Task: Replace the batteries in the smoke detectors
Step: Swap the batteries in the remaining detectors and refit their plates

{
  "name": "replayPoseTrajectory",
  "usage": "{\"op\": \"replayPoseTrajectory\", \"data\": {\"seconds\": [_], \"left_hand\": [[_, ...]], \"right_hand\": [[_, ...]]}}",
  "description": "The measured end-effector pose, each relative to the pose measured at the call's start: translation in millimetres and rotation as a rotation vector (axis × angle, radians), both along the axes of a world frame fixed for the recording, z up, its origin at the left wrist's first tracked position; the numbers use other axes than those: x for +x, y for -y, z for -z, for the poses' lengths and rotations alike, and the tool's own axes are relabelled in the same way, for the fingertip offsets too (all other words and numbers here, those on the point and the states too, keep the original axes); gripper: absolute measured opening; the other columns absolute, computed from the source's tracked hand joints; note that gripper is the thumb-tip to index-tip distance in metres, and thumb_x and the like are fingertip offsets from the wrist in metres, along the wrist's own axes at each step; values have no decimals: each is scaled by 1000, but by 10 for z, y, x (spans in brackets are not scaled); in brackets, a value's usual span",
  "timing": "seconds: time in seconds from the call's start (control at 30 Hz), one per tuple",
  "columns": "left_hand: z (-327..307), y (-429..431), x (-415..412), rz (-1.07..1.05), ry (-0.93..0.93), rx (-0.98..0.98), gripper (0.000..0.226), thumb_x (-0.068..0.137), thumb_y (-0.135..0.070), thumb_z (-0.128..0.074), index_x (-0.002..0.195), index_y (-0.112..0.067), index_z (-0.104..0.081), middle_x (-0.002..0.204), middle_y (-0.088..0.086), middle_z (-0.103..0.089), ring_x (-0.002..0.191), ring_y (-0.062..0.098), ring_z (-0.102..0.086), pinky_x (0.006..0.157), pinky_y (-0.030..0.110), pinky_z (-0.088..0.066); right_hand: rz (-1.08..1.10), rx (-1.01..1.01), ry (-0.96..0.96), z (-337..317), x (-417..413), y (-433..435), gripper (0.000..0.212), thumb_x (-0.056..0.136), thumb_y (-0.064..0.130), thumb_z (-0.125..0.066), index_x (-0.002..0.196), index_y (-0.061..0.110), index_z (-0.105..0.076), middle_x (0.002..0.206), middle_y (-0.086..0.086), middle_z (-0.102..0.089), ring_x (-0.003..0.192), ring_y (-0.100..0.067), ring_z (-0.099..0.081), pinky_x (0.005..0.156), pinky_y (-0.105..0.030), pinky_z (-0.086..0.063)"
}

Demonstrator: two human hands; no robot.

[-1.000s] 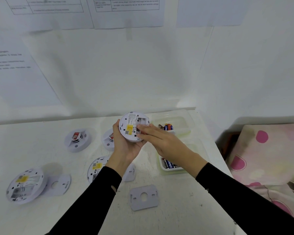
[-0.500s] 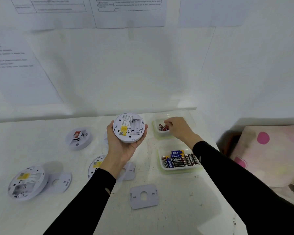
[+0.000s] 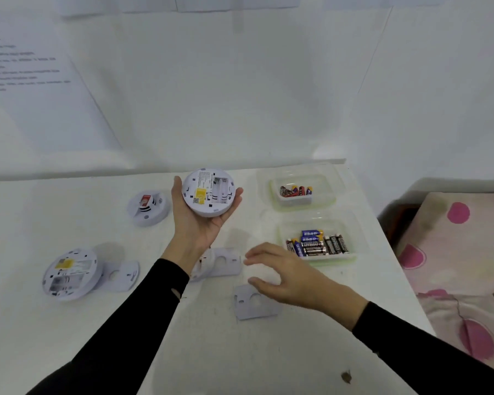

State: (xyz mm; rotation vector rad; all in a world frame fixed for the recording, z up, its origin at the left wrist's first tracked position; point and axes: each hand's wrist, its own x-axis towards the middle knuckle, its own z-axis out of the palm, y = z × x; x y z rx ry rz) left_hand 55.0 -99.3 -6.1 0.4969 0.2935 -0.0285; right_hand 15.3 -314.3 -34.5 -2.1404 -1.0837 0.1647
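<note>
My left hand [image 3: 196,223] holds a round white smoke detector [image 3: 208,192] back side up above the table; its battery bay looks empty. My right hand [image 3: 291,276] hovers with relaxed fingers over a flat mounting plate [image 3: 254,307], holding nothing. A far tray [image 3: 295,192] holds a few red and orange batteries. A nearer tray [image 3: 317,243] holds several blue and black batteries. Another detector [image 3: 69,273] lies back up at the left. A third detector [image 3: 147,208] sits face up behind my left hand.
Two more mounting plates lie on the white table: one [image 3: 123,275] beside the left detector, one [image 3: 220,262] under my left wrist. The table's right edge [image 3: 394,266] borders a pink spotted cushion [image 3: 457,266]. Papers hang on the wall behind.
My right hand left the detector's battery bay, reached into the far tray, then drew back to above the mounting plate. The left hand kept the detector up.
</note>
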Motion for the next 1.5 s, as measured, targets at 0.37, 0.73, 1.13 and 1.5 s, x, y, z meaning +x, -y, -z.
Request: {"op": "replayPoseTrajectory", "data": {"seconds": [0.37,0.73,1.13,1.5], "left_hand": [[-58,-414,-318,24,-3,36,46,91,-30,-56,131,-7,-55,128,23,-63,126,44,-55,86,57,-56],[-273,-1838,-571,-101,-19,436,28,100,-23,-53,123,-9,-60,125,16,-67,114,33,-65,83,43,-60],[-147,-3646,-779,-21,-271,842,36,99,-31,-57,130,-13,-57,126,8,-64,103,24,-66,83,36,-56],[319,-4193,-618,-24,-370,1063,32,97,-34,-60,118,-10,-59,99,4,-69,87,16,-66,75,23,-53]], "right_hand": [[-81,-214,9,313,-341,-34,52,72,32,-70,120,19,-55,115,2,-54,104,-16,-48,93,-31,-43],[78,25,-100,-419,9,-1419,54,72,25,-78,119,24,-51,112,20,-50,108,-7,-46,92,-14,-37],[-22,-114,-116,-306,277,-3452,51,75,29,-74,119,22,-49,116,4,-54,105,-16,-47,91,-32,-42],[59,-349,-56,55,686,-4270,48,76,24,-71,115,15,-46,115,0,-53,97,-18,-47,82,-27,-31]]}}
